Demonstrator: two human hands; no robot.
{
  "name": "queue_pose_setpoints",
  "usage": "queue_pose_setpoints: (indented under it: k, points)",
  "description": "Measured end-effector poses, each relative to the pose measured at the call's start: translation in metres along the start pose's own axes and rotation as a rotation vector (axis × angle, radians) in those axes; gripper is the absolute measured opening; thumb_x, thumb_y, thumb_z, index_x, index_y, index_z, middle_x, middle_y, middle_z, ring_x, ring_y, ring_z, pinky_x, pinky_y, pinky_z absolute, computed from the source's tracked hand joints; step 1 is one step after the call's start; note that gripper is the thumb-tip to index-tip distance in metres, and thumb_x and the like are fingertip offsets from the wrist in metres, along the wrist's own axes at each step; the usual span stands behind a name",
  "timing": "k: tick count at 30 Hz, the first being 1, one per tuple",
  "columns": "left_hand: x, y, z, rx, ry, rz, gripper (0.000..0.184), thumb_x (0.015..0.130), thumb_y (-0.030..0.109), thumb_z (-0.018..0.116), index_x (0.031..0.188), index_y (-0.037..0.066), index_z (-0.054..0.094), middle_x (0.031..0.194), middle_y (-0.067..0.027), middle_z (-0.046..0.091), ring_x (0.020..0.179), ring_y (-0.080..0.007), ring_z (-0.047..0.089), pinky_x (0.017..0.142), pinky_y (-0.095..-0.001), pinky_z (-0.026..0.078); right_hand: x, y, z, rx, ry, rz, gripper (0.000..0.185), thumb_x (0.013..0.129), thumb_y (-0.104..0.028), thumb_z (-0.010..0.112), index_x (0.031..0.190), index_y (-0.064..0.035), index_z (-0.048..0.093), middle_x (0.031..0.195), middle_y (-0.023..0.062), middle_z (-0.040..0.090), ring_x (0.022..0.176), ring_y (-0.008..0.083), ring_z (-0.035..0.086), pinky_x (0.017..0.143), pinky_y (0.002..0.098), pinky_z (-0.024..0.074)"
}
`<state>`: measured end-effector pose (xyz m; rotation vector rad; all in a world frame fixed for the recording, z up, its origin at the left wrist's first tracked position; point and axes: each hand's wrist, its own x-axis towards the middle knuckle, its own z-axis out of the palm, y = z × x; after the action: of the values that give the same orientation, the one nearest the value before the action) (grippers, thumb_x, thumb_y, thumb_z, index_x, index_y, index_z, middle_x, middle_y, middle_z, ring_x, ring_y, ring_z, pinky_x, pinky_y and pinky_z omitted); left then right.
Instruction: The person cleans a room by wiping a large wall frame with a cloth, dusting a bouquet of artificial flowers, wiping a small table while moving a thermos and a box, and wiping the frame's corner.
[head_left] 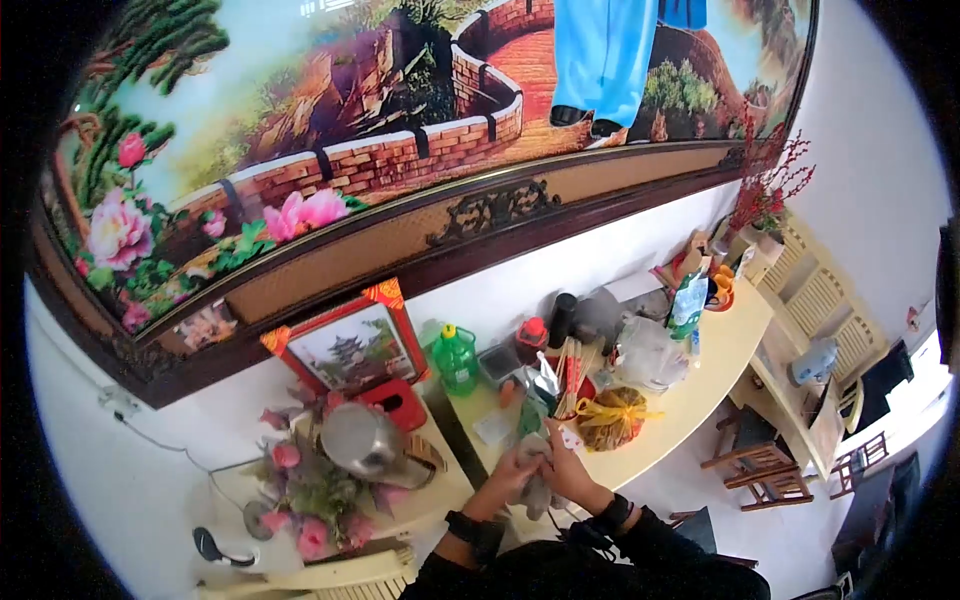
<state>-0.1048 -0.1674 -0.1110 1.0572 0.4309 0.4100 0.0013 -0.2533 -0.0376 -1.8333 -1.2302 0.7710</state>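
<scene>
Both hands meet low in the middle of the view, in front of the cream table (655, 447). My left hand (515, 468) is closed round a grey cloth-like item (536, 490), which hangs below the fingers. From the other side, my right hand (566, 470) is closed on the same item. A small white piece with red marks (571, 437) shows by the right fingertips. Just beyond the hands stand a green bag (533, 413) and a yellow-tied bag of brown food (612, 418). Red chopsticks (572, 372) lie behind them.
A green bottle (457, 362), a red-capped jar (532, 335), a black bottle (561, 318) and clear plastic bags (650, 355) stand along the wall. On the left are a metal kettle (365, 442), a red tissue box (397, 405) and pink flowers (312, 535). Wooden stools (765, 450) stand at right.
</scene>
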Motion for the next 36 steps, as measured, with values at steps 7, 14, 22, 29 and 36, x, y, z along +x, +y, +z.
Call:
queue_pose_setpoints:
  k: [7, 14, 22, 29, 36]
  points:
    - [-0.044, -0.040, 0.051, 0.263, 0.148, 0.042, 0.027, 0.087, 0.022, 0.052, 0.099, -0.001, 0.054, 0.079, -0.0020, 0.057, 0.068, -0.0076, 0.049, 0.061, -0.0233, 0.041, -0.075, 0.043, 0.003, 0.128, 0.154, -0.096, 0.054, 0.078, -0.006, 0.055, 0.124, -0.0012, 0.028, 0.072, 0.0124, 0.052, 0.061, 0.0257, 0.053, 0.058, 0.0335, 0.0434]
    - [-0.090, -0.089, 0.131, 0.644, 0.122, -0.002, 0.030, 0.083, 0.026, 0.058, 0.083, -0.004, 0.057, 0.061, 0.0013, 0.048, 0.058, -0.0070, 0.041, 0.050, -0.0253, 0.036, -0.172, 0.144, -0.022, 0.251, 0.159, 0.105, 0.025, 0.072, -0.018, 0.068, 0.080, 0.0023, 0.056, 0.060, 0.0048, 0.054, 0.056, 0.0086, 0.047, 0.048, 0.0251, 0.0381]
    - [-0.108, -0.137, 0.182, 0.535, 0.141, 0.246, 0.021, 0.075, 0.015, 0.061, 0.075, -0.006, 0.057, 0.053, -0.0085, 0.050, 0.052, -0.0097, 0.043, 0.048, -0.0312, 0.036, -0.241, 0.174, -0.047, -0.110, 0.276, -0.138, 0.024, 0.068, -0.018, 0.069, 0.066, 0.0036, 0.060, 0.064, 0.0143, 0.058, 0.058, 0.0243, 0.054, 0.056, 0.0334, 0.0409]
    - [-0.130, -0.159, 0.200, 0.620, 0.098, 0.132, 0.026, 0.074, 0.019, 0.062, 0.072, -0.006, 0.054, 0.054, -0.0101, 0.049, 0.052, -0.0119, 0.044, 0.049, -0.0327, 0.036, -0.287, 0.195, -0.067, 0.004, 0.101, 0.067, 0.026, 0.062, -0.017, 0.072, 0.058, 0.0001, 0.054, 0.055, 0.0069, 0.052, 0.053, 0.0132, 0.046, 0.050, 0.0294, 0.0362]
    - [-0.154, -0.164, 0.192, 0.453, 0.030, -0.096, 0.028, 0.078, 0.024, 0.062, 0.075, -0.004, 0.058, 0.055, -0.0016, 0.046, 0.054, -0.0079, 0.038, 0.048, -0.0286, 0.033, -0.289, 0.189, -0.064, 0.338, 0.234, 0.090, 0.026, 0.060, -0.001, 0.064, 0.056, -0.0024, 0.038, 0.055, -0.0034, 0.037, 0.058, 0.0061, 0.034, 0.051, 0.0229, 0.0309]
